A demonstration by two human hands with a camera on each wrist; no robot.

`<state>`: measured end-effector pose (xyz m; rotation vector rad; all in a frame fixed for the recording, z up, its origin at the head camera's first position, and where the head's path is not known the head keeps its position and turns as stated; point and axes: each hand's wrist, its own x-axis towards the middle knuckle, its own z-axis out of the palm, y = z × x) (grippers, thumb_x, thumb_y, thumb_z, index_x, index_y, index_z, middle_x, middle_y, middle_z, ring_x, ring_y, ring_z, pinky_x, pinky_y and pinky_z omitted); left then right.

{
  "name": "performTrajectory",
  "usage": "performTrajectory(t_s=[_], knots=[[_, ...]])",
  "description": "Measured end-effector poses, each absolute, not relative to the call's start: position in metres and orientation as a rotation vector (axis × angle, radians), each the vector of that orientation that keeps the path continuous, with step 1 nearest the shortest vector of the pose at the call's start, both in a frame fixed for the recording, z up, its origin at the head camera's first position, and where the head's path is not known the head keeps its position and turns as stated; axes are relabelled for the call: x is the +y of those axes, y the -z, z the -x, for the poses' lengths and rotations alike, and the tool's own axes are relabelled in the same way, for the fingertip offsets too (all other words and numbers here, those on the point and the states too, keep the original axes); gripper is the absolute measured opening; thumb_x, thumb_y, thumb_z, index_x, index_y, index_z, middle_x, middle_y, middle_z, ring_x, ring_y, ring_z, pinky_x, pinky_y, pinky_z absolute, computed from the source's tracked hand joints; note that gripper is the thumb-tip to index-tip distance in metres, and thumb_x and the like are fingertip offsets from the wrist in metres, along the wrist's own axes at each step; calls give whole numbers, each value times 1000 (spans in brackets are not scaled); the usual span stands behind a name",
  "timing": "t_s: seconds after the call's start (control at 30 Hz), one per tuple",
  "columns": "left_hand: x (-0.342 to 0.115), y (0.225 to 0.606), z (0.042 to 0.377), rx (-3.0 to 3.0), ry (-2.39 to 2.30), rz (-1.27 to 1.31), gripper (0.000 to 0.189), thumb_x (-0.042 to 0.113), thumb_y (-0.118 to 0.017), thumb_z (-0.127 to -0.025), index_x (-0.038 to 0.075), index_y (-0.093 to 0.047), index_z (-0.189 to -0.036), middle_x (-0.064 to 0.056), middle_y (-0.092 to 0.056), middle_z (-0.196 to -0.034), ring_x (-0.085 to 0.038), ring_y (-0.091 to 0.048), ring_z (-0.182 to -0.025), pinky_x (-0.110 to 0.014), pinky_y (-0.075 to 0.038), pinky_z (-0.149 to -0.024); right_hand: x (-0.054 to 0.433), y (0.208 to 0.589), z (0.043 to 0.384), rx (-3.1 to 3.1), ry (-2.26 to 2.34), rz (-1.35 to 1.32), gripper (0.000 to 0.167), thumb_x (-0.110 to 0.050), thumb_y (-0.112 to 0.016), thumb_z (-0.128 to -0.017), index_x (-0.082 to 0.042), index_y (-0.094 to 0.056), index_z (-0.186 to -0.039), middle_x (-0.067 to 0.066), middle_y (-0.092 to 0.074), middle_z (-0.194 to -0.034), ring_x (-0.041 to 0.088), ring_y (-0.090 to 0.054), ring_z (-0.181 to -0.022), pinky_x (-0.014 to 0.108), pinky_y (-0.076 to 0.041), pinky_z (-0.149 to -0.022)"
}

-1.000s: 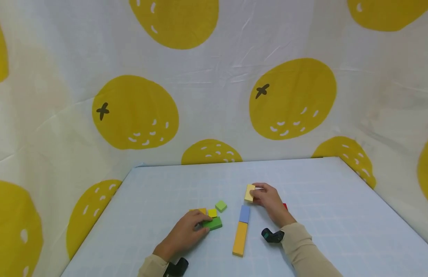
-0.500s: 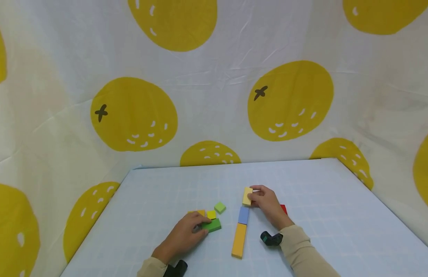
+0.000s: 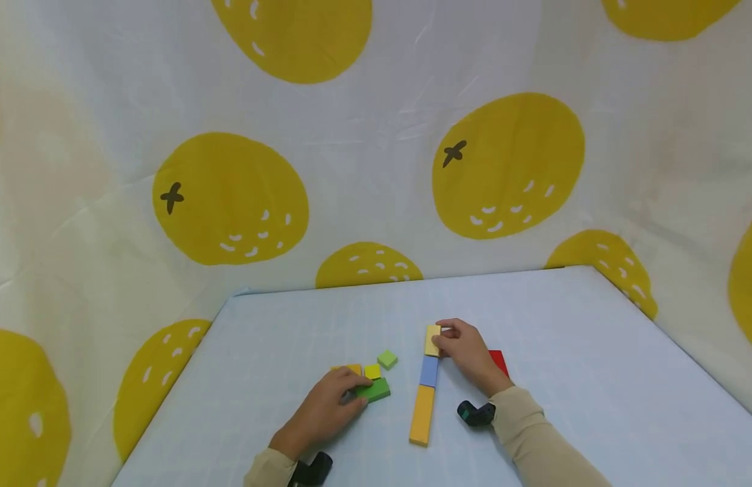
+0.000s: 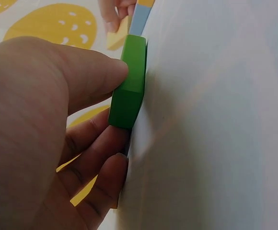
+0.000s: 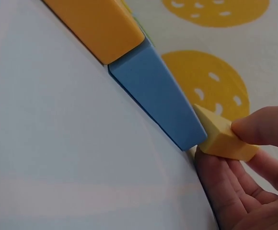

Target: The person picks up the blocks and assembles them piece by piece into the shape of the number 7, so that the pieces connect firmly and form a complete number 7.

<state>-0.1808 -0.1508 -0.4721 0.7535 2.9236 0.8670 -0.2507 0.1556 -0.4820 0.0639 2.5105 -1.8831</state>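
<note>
My right hand (image 3: pixel 470 355) pinches a pale yellow block (image 3: pixel 433 338) between thumb and fingers at the far end of a blue block (image 3: pixel 429 371). In the right wrist view the pale yellow block (image 5: pixel 225 141) meets the blue block's end or nearly so; I cannot tell if they touch. An orange rectangular block (image 3: pixel 421 416) lies against the blue one's near end, making a row. On the left, my left hand (image 3: pixel 324 409) holds a dark green block (image 3: pixel 377 390), its thumb on one side and fingers at the other, as the left wrist view shows.
Beyond the green block lie a small yellow block (image 3: pixel 372 371), a light green block (image 3: pixel 387 358) and another orange block (image 3: pixel 351 368), partly hidden by the left hand. A red block (image 3: pixel 499 360) sits behind the right wrist. Patterned cloth (image 3: pixel 376 203) hangs behind the table.
My right hand has brought the pale yellow block left and closer to the blue block, turning it into line with the row. The left hand has stayed on the green block.
</note>
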Motion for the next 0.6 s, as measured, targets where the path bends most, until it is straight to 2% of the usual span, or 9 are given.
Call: performTrajectory(t_s=[0.6], knots=[[-150,473,181,2939,-893,-772,29,29,-71,-94,27,-70,-122,11,-60,-117,-13,-56,-113,-44,-49,-95,159,480,252,2643,1758,-5,39,-23,-72,-93,-11,-63,-129,8,-64,-103,19,-66,-80,32,-58,-77]])
